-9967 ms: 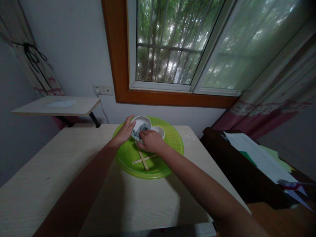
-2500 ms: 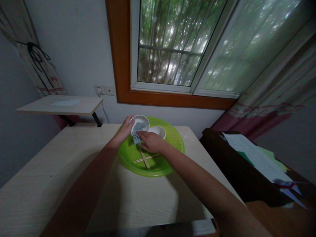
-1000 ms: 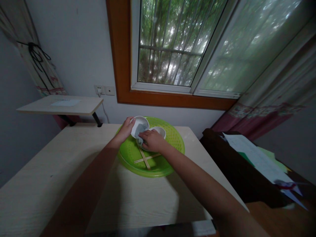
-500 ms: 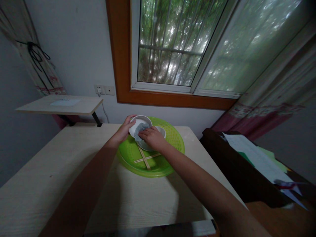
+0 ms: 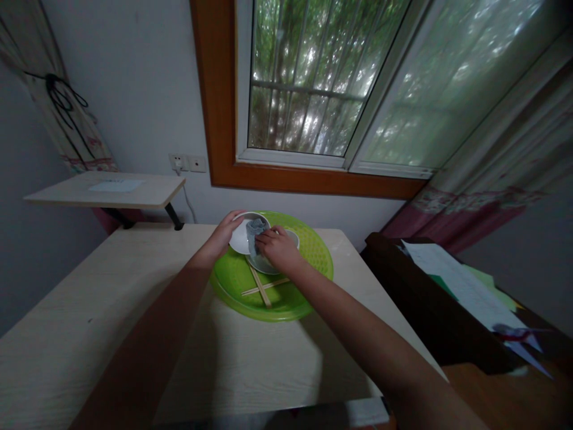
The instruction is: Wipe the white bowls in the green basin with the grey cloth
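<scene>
My left hand (image 5: 227, 230) grips the rim of a white bowl (image 5: 239, 240), which is tilted above a round green tray (image 5: 233, 298). My right hand (image 5: 278, 248) holds a grey cloth (image 5: 255, 232) against the inside of this bowl. Below and to the right, a second white bowl (image 5: 293, 237) sits on the tray, partly covered by my right hand. Crossed wooden chopsticks (image 5: 262, 288) lie on the tray in front of the bowls.
The tray stands on a pale wooden table (image 5: 255, 358). A small raised shelf (image 5: 152, 194) with a sheet of paper is at the back left. Beyond the table's right edge, papers (image 5: 456, 286) lie on a dark brown piece of furniture (image 5: 403, 298). A window rises behind.
The held bowl has shifted slightly left and turned in my left hand. The cloth now lies across the bowl's right side, and my right hand has moved a little with it.
</scene>
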The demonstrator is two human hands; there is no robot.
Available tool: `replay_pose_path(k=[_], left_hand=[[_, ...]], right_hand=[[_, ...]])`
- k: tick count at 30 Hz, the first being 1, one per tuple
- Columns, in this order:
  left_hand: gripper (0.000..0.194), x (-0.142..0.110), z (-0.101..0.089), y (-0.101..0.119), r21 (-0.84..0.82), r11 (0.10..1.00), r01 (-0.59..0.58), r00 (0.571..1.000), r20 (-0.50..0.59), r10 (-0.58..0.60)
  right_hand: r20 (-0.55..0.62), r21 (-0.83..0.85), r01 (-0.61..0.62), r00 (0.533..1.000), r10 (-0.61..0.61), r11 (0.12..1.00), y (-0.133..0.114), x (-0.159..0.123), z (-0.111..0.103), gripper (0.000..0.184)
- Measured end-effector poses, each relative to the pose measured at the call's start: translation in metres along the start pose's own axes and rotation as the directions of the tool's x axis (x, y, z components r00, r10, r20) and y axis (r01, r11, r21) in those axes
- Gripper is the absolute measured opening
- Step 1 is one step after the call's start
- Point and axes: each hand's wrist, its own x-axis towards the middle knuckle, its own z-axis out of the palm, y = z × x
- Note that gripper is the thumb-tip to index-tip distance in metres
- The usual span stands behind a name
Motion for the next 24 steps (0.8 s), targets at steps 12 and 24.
replay_pose_path(k=[12,24], left_hand=[[0.039,0.0,-0.001,-0.004,0.344,0.922,-0.18,0.982,0.013,0.188],[0.035,0.005,-0.008,-0.009,0.443,0.869,-0.218,0.969,-0.009,0.248]], right_hand=[[0.014,0.47,0.136,0.987,-0.161,0.872,-0.009,-0.006,0.025,0.083],[0.134,0.331,-0.028,0.991,-0.017,0.943,-0.013,-0.005,0.015,0.064]])
